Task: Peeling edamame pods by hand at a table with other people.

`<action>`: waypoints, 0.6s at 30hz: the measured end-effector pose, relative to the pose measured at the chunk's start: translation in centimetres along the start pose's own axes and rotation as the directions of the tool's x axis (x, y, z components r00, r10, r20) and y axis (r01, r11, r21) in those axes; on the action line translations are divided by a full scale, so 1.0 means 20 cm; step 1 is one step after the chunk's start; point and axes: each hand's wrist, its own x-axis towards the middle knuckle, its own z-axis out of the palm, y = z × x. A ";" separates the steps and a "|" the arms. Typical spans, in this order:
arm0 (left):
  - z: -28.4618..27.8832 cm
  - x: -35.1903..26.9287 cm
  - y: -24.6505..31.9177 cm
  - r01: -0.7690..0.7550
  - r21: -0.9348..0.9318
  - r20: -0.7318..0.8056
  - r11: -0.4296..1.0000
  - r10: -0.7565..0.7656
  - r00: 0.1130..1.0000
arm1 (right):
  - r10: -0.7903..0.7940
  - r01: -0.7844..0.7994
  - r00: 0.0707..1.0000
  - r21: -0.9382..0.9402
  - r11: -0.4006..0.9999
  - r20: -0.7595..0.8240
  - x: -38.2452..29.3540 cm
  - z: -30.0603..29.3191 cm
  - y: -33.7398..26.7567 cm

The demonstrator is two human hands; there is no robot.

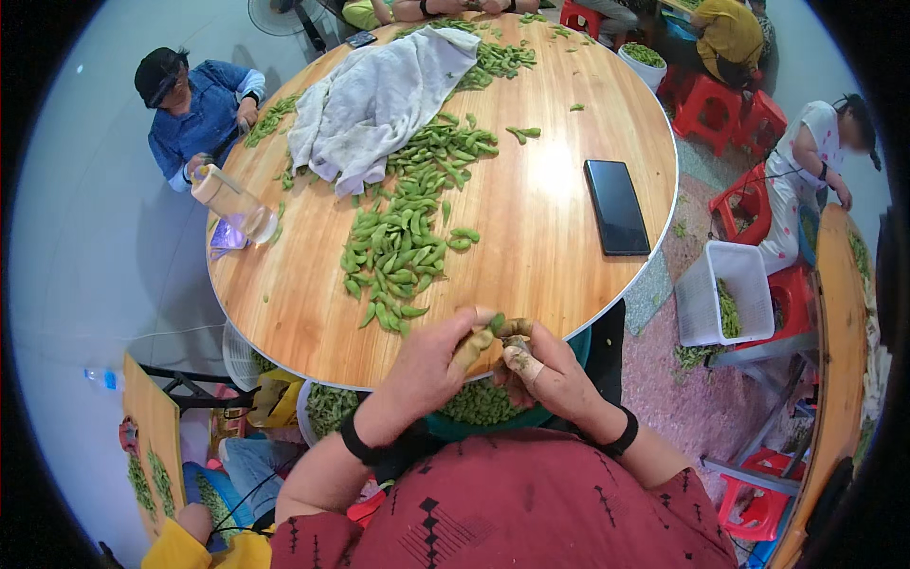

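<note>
Over the near edge of the round wooden table [547, 242], my left hand [426, 363] pinches a green edamame pod [497, 324], which the fingers mostly hide. My right hand [561, 373] grips at the same pod from the other side. Its thumb and forefinger wear pale, stained finger covers. Below both hands, a green tub [579, 348] contains shelled green beans [480, 402]; my hands and shirt partly cover it. A loose pile of edamame pods [398, 249] stretches up the table from just beyond my left hand.
A grey-white towel [377, 107] covers part of the pile. A black smartphone [617, 208] lies at right; a clear bottle [238, 206] stands at left near a person in blue [199, 107]. A white basket [725, 295] and red stools [711, 110] occupy the right side.
</note>
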 end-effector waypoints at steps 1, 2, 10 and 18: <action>0.04 -0.04 -0.06 -0.126 -0.034 -0.073 0.991 0.123 0.990 | -0.018 0.018 1.000 0.030 0.999 0.021 0.01 0.00 0.03; 0.05 -0.06 -0.06 -0.122 -0.037 -0.070 0.992 0.120 0.990 | -0.014 0.013 1.000 0.032 0.999 0.020 0.01 0.01 0.03; 0.04 -0.12 -0.04 0.068 -0.235 -0.082 0.970 -0.090 0.993 | 0.043 -0.051 0.998 0.160 0.986 0.055 0.02 0.08 -0.02; 0.02 -0.22 -0.01 -0.262 0.275 -0.058 0.925 0.288 0.956 | 0.027 -0.067 0.985 0.226 0.972 0.173 0.00 0.09 -0.03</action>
